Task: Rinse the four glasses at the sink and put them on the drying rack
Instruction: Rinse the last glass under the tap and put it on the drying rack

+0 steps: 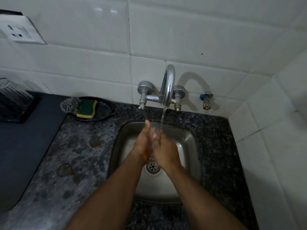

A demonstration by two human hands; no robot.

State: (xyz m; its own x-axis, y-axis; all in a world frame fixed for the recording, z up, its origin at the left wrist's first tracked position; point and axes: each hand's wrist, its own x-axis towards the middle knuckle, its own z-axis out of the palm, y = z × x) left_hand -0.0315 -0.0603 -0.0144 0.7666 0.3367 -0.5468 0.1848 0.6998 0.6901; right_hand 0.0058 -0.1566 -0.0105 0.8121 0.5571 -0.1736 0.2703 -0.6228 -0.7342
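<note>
Holding a clear glass under running tap, both hands' grip around it, speckled granite counter, white-tiled wall

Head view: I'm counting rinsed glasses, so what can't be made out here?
- Glass under the tap: mostly hidden between the left hand and right hand; clear and blurred.
- Rack glasses: cut off by the left edge, count unknown.
- Fingers: grip unclear through glass and water.

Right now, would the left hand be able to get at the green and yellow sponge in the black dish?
Probably not yet: the left hand is holding the glass with the right hand under the water. The way across the counter to the sponge looks open.
</note>
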